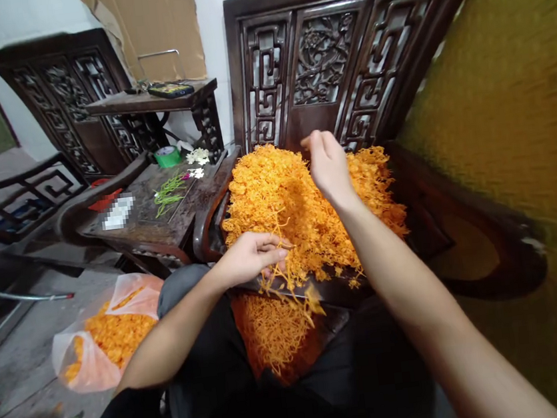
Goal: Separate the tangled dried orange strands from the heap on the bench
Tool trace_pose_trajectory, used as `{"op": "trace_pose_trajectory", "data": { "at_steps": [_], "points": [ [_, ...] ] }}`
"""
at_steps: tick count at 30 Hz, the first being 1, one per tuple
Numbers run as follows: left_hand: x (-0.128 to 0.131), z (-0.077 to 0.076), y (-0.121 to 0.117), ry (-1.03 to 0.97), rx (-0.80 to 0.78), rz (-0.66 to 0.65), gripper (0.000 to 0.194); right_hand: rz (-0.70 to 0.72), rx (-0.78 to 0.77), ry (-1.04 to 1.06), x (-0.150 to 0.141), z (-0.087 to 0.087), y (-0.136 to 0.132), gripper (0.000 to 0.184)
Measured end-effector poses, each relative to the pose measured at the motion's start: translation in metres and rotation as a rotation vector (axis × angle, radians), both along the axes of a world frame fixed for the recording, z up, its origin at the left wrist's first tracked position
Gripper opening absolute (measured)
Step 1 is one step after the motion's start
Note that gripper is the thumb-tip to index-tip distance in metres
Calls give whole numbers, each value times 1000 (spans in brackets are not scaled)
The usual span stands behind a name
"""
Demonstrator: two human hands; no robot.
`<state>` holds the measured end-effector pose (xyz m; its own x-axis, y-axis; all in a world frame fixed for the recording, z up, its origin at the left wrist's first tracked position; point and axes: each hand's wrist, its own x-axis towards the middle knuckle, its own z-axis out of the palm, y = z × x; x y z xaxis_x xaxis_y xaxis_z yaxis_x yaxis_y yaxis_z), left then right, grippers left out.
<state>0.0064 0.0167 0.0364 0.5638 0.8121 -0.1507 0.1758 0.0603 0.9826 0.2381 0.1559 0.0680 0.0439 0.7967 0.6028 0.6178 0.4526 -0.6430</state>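
Note:
My left hand (256,255) is closed in a pinch on an orange branching sprig (291,281), thin and plastic-looking, its twigs hanging below the fingers. A large heap of orange curly sprigs (265,183) lies on the wooden seat in front of me. Above the back of that heap, my right hand (328,166) is raised with its fingers pinched together; what they hold, if anything, I cannot make out. Between my legs, below the left hand, an orange-red bag (289,365) contains many thin orange stems (276,326).
Left on the floor stands a translucent bag (98,370) of orange pieces. The side table (160,232) carries green tape (168,156), green stems (169,194) and white flowers (197,156). A phone (170,90) lies on the higher stand. A carved chair back (315,114) rises behind the heap.

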Motion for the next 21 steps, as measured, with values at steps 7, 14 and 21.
{"op": "trace_pose_trajectory", "data": {
  "at_steps": [7,14,21],
  "points": [
    [-12,-20,-17,-96,-56,47,38,12,-192,-121,-34,19,85,37],
    [-32,-37,-28,-218,-148,183,49,-7,-159,-143,-36,47,78,46],
    [-41,-42,-39,-423,-137,349,41,735,-505,-66,-61,-6,-119,71]
  ]
}}
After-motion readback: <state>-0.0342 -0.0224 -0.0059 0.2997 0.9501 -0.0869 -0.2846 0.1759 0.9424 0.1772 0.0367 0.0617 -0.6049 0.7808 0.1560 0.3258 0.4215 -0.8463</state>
